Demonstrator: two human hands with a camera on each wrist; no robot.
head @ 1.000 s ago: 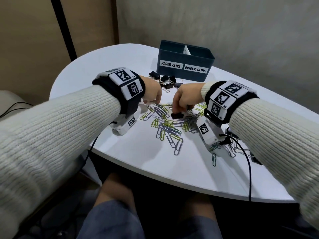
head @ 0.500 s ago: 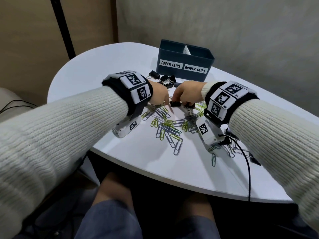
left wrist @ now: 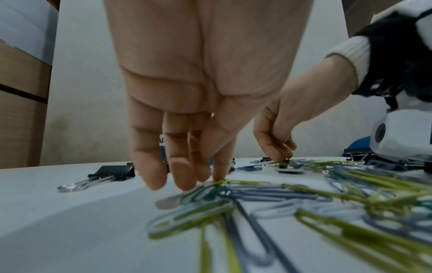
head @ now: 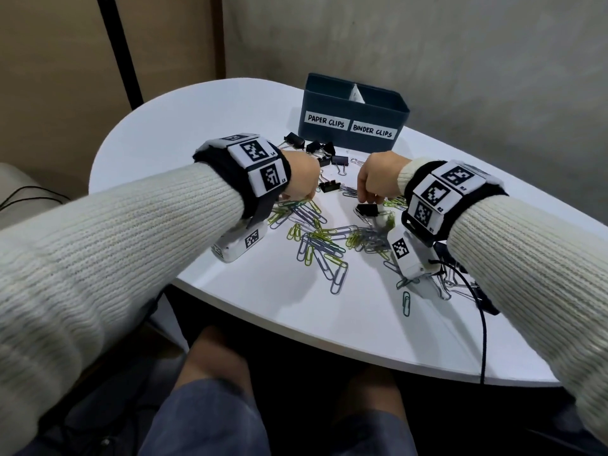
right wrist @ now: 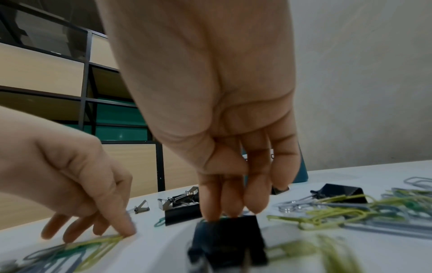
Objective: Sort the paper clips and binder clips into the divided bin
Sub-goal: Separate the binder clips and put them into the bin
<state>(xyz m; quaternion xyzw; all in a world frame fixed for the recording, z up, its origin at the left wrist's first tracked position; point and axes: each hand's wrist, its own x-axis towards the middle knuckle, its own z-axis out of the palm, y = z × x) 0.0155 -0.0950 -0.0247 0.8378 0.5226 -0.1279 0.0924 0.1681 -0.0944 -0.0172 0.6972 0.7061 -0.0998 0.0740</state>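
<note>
Right grip (head: 375,182) pinching binder clip (head: 367,210), paper clips (head: 316,238) around

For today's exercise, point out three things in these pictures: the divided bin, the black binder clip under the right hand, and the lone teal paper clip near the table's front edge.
divided bin (head: 348,139): head view, on its blue front wall.
black binder clip (head: 367,210): head view, on its black body, below the right hand's fingertips.
teal paper clip (head: 406,303): head view, on the middle of its wire loop.
</note>
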